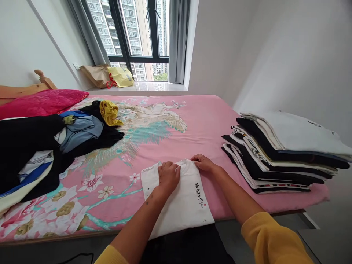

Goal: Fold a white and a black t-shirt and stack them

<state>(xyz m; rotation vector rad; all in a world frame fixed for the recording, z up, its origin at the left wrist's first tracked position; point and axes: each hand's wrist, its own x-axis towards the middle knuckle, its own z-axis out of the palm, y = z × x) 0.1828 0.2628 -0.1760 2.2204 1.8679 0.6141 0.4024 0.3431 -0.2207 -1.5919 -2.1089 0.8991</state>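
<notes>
A white T-shirt (183,205), folded into a rough rectangle, lies at the bed's near edge. Dark vertical characters and a small red mark are printed on its front, and its lower edge hangs slightly past the mattress. My left hand (168,176) is on the shirt left of the neckline, fingers bent together and closed on the cloth; their tips are partly hidden. At the upper right corner, by the shoulder, my right hand (202,163) pinches the fabric's edge.
On the right stands a tall stack of folded clothes (286,157). A loose heap of clothes (82,132) lies to the left, near a red pillow (46,102). Pink flowered bedding (203,117) covers the bed. Paper and yellow bags (121,77) sit on the windowsill.
</notes>
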